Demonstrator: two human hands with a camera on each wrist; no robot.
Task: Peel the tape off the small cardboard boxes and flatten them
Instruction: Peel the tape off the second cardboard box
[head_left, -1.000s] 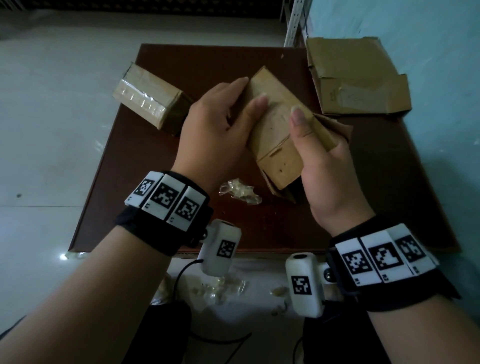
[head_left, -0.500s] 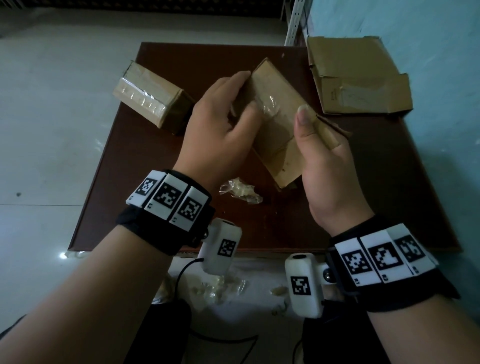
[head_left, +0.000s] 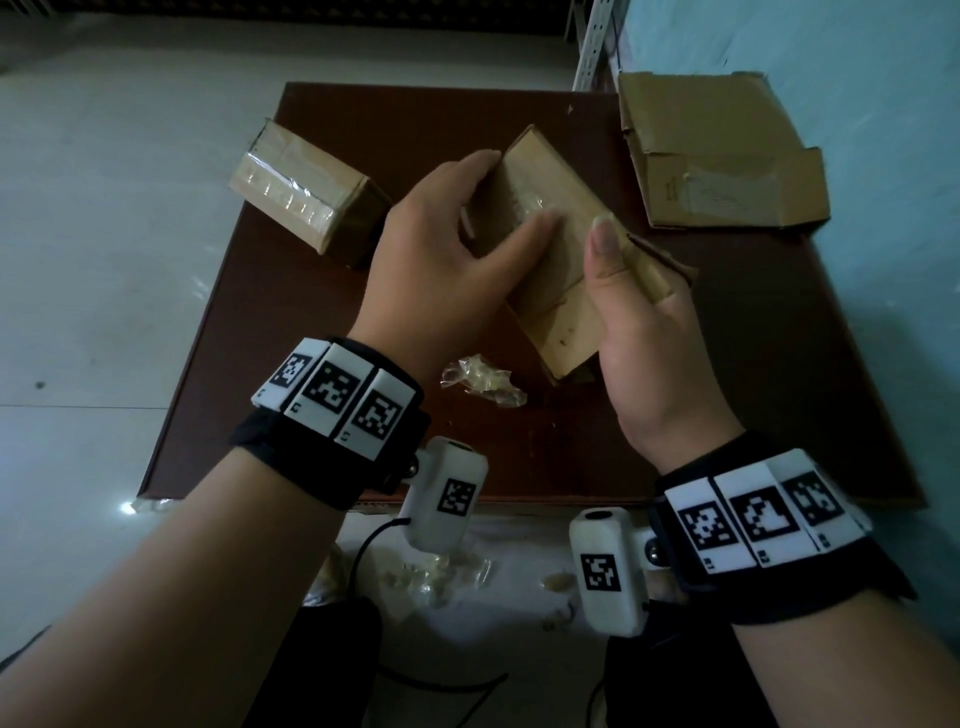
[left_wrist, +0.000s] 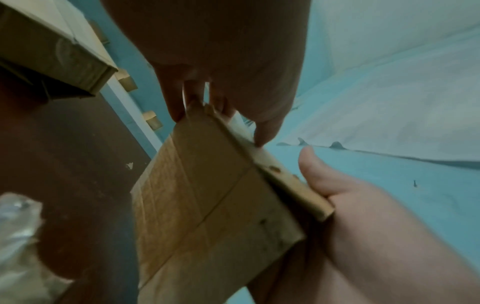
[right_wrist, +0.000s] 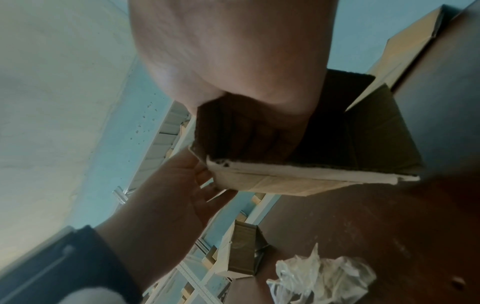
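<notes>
A small brown cardboard box (head_left: 550, 270) is held tilted above the middle of the table by both hands. My left hand (head_left: 511, 189) grips its far end, fingers over the far edge and thumb pressed on a clear tape strip (head_left: 530, 205) on top. My right hand (head_left: 618, 280) holds the near end, thumb on top. In the right wrist view its fingers (right_wrist: 249, 131) reach inside the open box (right_wrist: 285, 181). The left wrist view shows the box's side (left_wrist: 207, 195) between both hands. A second box (head_left: 306, 197), wrapped in tape, lies at the back left.
A flattened box (head_left: 722, 156) lies at the table's back right corner against the blue wall. A crumpled wad of peeled tape (head_left: 483, 382) sits on the brown table (head_left: 311, 415) below the held box. More tape scraps lie on the floor near the front edge.
The held box has been turned so a taped face points up. My left thumb has slid onto the tape strip. My right thumb has stayed on the near end.
</notes>
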